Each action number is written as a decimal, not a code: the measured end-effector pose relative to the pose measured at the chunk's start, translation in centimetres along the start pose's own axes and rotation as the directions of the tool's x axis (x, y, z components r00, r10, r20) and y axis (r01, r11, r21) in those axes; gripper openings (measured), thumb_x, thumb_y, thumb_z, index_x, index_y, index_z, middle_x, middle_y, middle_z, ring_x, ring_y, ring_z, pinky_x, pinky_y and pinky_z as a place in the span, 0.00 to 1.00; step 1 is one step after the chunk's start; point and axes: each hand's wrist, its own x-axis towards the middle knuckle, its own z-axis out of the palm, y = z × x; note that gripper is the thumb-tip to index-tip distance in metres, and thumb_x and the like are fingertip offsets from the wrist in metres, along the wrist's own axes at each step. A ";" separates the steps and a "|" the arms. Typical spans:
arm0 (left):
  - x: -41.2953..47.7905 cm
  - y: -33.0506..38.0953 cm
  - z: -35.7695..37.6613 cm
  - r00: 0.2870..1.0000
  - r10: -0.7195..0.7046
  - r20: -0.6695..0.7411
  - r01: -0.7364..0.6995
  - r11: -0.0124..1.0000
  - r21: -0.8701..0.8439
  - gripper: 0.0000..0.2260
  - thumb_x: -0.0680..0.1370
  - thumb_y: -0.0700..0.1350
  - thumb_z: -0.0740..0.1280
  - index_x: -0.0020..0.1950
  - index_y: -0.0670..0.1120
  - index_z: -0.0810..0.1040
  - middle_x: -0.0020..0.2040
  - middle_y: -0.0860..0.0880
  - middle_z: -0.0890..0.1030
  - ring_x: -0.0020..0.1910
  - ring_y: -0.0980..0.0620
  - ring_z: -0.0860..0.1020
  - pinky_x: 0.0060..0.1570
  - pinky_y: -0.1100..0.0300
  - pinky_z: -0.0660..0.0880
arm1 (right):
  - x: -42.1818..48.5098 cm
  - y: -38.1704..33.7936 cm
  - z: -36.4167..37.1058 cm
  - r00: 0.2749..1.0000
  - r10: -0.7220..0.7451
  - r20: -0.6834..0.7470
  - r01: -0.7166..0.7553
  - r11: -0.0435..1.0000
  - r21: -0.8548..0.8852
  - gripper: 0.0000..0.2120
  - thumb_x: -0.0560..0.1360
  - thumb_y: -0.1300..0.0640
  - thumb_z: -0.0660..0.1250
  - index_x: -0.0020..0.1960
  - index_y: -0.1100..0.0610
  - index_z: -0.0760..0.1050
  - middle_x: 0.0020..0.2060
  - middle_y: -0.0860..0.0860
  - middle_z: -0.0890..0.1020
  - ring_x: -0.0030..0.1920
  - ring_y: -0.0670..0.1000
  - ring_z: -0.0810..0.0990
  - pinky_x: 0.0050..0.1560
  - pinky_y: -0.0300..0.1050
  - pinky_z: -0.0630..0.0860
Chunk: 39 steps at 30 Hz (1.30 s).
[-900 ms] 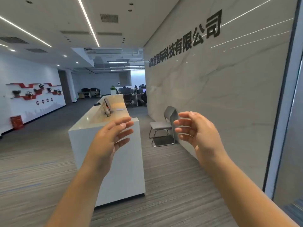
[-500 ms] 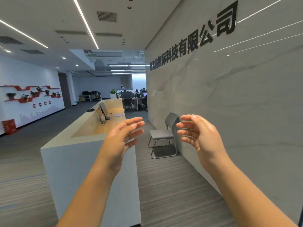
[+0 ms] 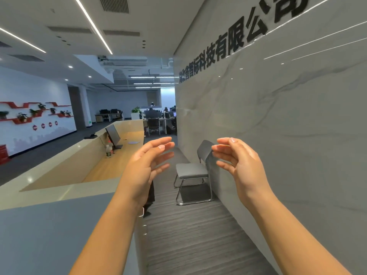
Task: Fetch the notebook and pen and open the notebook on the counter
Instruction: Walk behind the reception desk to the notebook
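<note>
My left hand (image 3: 146,167) and my right hand (image 3: 239,165) are raised in front of me, palms facing each other, fingers apart and holding nothing. The long white reception counter (image 3: 65,192) runs along my left, with a lower wooden desk surface (image 3: 117,161) inside it. A flat pale item (image 3: 134,142), possibly the notebook, lies far down that desk; it is too small to tell. No pen can be made out.
A monitor (image 3: 113,135) and a water bottle (image 3: 108,151) stand on the wooden desk. A grey chair (image 3: 193,169) sits against the marble wall (image 3: 278,135) on the right. A carpeted aisle (image 3: 188,235) runs between counter and wall. People sit at desks far behind.
The view has advanced to the counter's near end and behind it, so the inner wooden desk shows. Both hands keep the same raised, empty pose.
</note>
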 end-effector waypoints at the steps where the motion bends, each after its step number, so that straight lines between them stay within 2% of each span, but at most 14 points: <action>1: 2.3 -1.0 1.2 1.000 0.001 -0.020 -0.001 1.000 0.000 0.11 0.79 0.44 0.61 0.51 0.53 0.83 0.51 0.54 0.86 0.52 0.54 0.83 0.53 0.56 0.76 | 2.8 0.9 -0.9 1.000 0.001 0.014 -0.001 1.000 0.007 0.14 0.80 0.54 0.56 0.44 0.51 0.80 0.41 0.51 0.85 0.43 0.47 0.83 0.43 0.41 0.76; 7: 13.3 -6.1 5.1 0.993 0.035 -0.113 -0.031 0.999 0.038 0.11 0.78 0.45 0.62 0.50 0.56 0.83 0.51 0.55 0.86 0.51 0.56 0.83 0.52 0.56 0.76 | 16.2 6.8 -3.5 0.997 0.016 0.074 -0.021 0.998 0.061 0.15 0.79 0.55 0.56 0.43 0.51 0.80 0.36 0.47 0.86 0.43 0.47 0.83 0.43 0.41 0.76; 12: 21.8 -11.5 6.0 0.984 0.052 -0.172 -0.037 0.995 0.091 0.10 0.79 0.47 0.61 0.53 0.56 0.82 0.52 0.56 0.85 0.51 0.57 0.83 0.52 0.57 0.76 | 25.4 13.2 -3.6 0.989 0.030 0.148 -0.042 0.996 0.076 0.15 0.79 0.55 0.57 0.41 0.49 0.81 0.37 0.47 0.86 0.45 0.48 0.83 0.42 0.39 0.76; 23: 46.8 -23.7 0.9 0.956 0.118 -0.269 -0.075 0.983 0.166 0.09 0.79 0.50 0.62 0.51 0.59 0.82 0.51 0.59 0.85 0.51 0.59 0.82 0.52 0.58 0.78 | 49.3 28.3 3.1 0.969 -0.005 0.246 -0.010 0.998 0.062 0.16 0.79 0.52 0.57 0.41 0.47 0.82 0.39 0.46 0.86 0.44 0.45 0.83 0.42 0.40 0.75; 27: 56.0 -27.9 -0.5 0.958 0.112 -0.266 -0.062 0.980 0.189 0.11 0.80 0.48 0.60 0.52 0.59 0.81 0.52 0.57 0.85 0.52 0.58 0.82 0.48 0.62 0.79 | 57.5 33.9 4.6 0.970 0.007 0.242 -0.026 0.997 0.076 0.17 0.79 0.51 0.57 0.39 0.44 0.82 0.40 0.47 0.86 0.46 0.47 0.83 0.43 0.41 0.74; 30: 62.1 -31.5 -1.1 0.963 0.089 -0.256 -0.038 0.979 0.200 0.10 0.81 0.46 0.60 0.54 0.56 0.80 0.52 0.57 0.85 0.52 0.58 0.82 0.52 0.59 0.79 | 63.2 38.6 5.0 0.974 0.035 0.225 -0.053 0.996 0.076 0.16 0.79 0.51 0.57 0.40 0.45 0.82 0.41 0.47 0.86 0.47 0.48 0.83 0.44 0.42 0.74; 34: 70.9 -37.1 -1.4 0.963 0.082 -0.256 -0.017 0.969 0.248 0.10 0.78 0.50 0.64 0.47 0.63 0.83 0.51 0.60 0.85 0.52 0.58 0.82 0.56 0.55 0.76 | 71.9 45.6 5.5 0.975 0.056 0.216 -0.077 0.993 0.091 0.16 0.79 0.52 0.56 0.41 0.46 0.81 0.41 0.48 0.86 0.47 0.48 0.83 0.46 0.43 0.74; 37: 77.3 -41.3 -1.4 0.958 0.075 -0.278 -0.005 0.970 0.245 0.07 0.73 0.56 0.67 0.48 0.63 0.83 0.55 0.57 0.84 0.55 0.54 0.81 0.58 0.53 0.76 | 78.6 50.4 6.2 0.968 0.071 0.239 -0.099 0.989 0.111 0.15 0.79 0.52 0.57 0.42 0.48 0.81 0.40 0.47 0.86 0.47 0.48 0.83 0.45 0.43 0.74; 39: 82.0 -43.6 -1.6 0.944 0.073 -0.322 0.007 0.970 0.242 0.08 0.73 0.56 0.67 0.49 0.60 0.83 0.54 0.57 0.84 0.53 0.54 0.82 0.57 0.55 0.77 | 83.3 53.2 7.1 0.959 0.077 0.274 -0.112 0.987 0.116 0.15 0.79 0.52 0.57 0.42 0.48 0.81 0.40 0.47 0.86 0.47 0.48 0.83 0.45 0.43 0.75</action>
